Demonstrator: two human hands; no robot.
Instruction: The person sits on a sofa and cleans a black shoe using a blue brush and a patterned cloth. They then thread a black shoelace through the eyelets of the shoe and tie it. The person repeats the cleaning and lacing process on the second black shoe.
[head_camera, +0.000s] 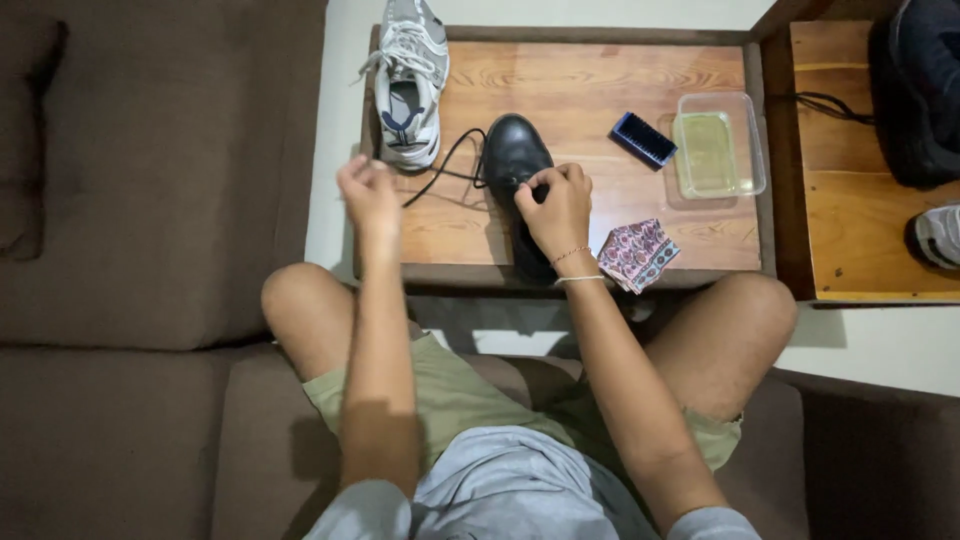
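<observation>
The clear tub (752, 140) at two o'clock holds yellow water. The right hand (556, 205) pinches the black shoe (512, 152); the left hand (366, 188) pinches its lace (440, 168) at nine o'clock.

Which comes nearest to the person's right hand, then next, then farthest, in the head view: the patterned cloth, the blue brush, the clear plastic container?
From the right hand:
1. Patterned cloth, just to its right at the table's near edge.
2. Blue brush, farther back and right.
3. Clear plastic container, beyond the brush, at the table's right end.

Your open lane: bare desk (580, 85) between black shoe (515, 155) and brush (643, 139). Sneaker (408, 85) blocks left edge; tub (718, 146), folded cloth (637, 254) crowd right.
</observation>
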